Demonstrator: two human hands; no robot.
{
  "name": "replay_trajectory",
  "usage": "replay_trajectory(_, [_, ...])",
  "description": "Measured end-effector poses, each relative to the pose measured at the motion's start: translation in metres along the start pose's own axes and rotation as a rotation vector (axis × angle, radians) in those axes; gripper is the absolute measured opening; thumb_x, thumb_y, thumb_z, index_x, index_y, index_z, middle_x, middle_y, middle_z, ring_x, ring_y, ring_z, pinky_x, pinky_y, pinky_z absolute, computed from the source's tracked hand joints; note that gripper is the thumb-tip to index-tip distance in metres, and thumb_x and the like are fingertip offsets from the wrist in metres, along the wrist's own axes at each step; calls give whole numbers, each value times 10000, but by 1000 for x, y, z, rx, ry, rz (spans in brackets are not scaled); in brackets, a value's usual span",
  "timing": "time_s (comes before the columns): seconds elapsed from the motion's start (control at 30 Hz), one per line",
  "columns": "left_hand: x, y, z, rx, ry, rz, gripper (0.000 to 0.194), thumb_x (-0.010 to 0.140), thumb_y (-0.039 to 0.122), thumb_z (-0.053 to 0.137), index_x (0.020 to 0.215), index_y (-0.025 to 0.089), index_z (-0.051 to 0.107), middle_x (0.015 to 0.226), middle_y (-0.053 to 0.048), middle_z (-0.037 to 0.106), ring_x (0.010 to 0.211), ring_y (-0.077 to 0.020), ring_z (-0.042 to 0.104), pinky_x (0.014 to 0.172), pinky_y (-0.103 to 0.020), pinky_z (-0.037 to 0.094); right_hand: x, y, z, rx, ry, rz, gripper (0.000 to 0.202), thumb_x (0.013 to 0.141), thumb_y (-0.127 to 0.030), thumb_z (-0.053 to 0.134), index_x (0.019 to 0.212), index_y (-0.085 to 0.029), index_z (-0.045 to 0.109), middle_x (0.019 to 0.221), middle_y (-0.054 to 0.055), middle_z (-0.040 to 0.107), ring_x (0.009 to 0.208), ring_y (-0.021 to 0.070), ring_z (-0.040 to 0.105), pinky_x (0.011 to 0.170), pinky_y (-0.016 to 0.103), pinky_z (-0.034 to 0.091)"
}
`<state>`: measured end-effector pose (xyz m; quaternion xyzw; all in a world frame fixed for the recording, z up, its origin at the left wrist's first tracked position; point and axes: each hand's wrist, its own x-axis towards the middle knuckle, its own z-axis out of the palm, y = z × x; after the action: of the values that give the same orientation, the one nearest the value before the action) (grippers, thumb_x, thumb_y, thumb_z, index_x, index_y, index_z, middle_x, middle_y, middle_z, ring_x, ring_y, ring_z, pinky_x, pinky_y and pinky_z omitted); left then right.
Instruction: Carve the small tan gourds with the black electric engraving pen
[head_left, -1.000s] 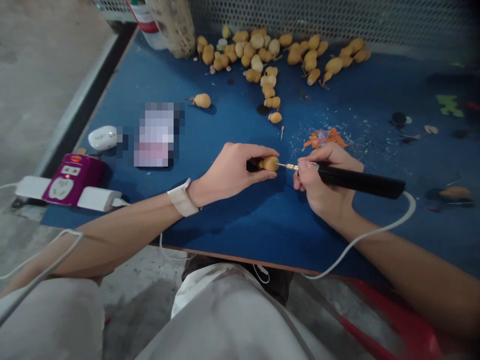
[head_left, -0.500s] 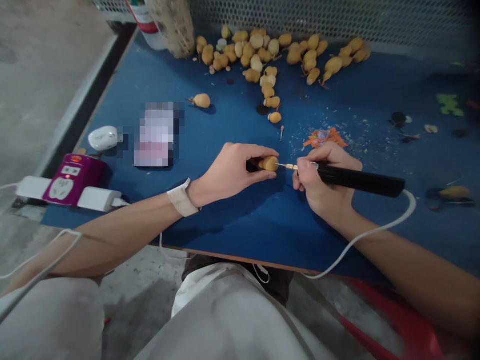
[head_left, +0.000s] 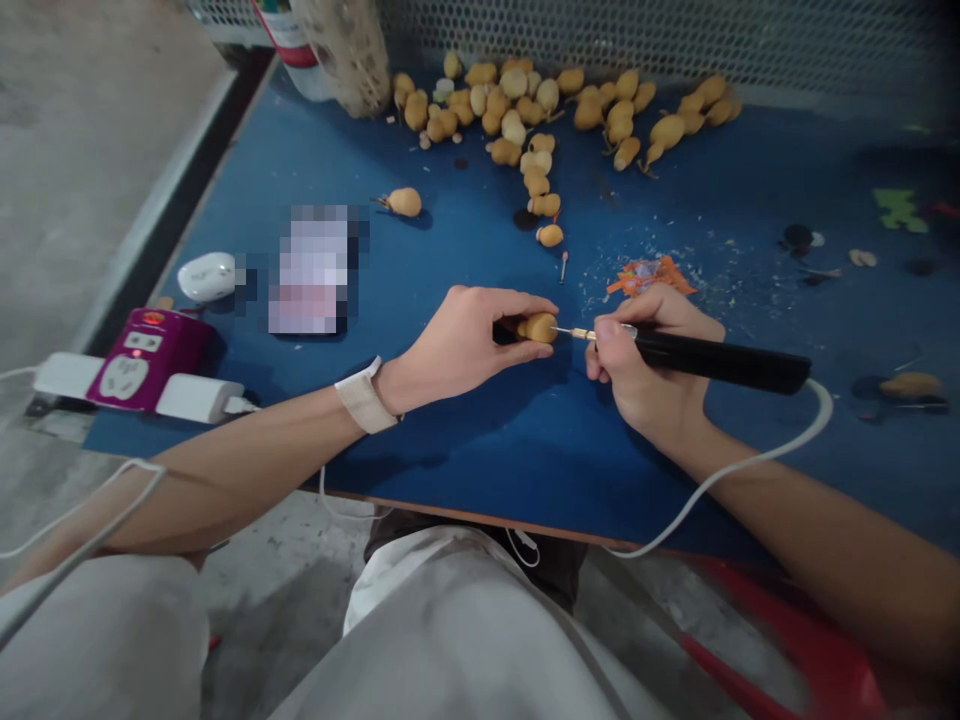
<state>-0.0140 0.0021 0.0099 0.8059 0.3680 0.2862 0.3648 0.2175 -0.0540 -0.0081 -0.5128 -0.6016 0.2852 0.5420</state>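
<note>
Between the thumb and fingers of my left hand (head_left: pixel 469 335) is a small tan gourd (head_left: pixel 538 327), its rounded end facing right. My right hand (head_left: pixel 652 360) grips a black pen-shaped rotary engraver (head_left: pixel 720 360) like a pencil. The engraver's thin metal tip points left and meets the gourd's rounded end. A white cord (head_left: pixel 720 480) trails from the back of the tool. Just beyond the hands, a small loose bit (head_left: pixel 564 266) with a pinkish end lies on the blue tabletop (head_left: pixel 450 470).
Many small gourds (head_left: pixel 495 100) are heaped along the back, and a single gourd (head_left: pixel 405 202) lies nearer. A blurred-out phone (head_left: pixel 311 270), a white earphone case (head_left: pixel 208 277) and a purple power socket (head_left: pixel 142 355) are at left. Shavings surround an orange wrapper (head_left: pixel 652 275).
</note>
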Motion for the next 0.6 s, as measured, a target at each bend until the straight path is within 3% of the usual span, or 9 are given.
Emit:
replay_trajectory(0.3, [0, 0, -1, 11, -10, -3, 292, 975, 304, 915, 1255, 223, 915, 1187, -44, 926, 1060, -241, 872, 989, -334, 668, 1, -1, 0, 0, 1, -20, 426, 1035, -637, 862, 833, -299, 701, 573, -47, 682, 448, 167, 617, 478, 368, 452])
replay_trajectory(0.6, [0, 0, -1, 2, -4, 1, 282, 972, 285, 923, 1247, 223, 917, 1180, -45, 925, 1050, -238, 872, 977, -327, 667, 1, 0, 1, 10, 8, -29, 394, 1031, -586, 871, 828, -291, 706, 571, -51, 680, 455, 164, 625, 491, 361, 450])
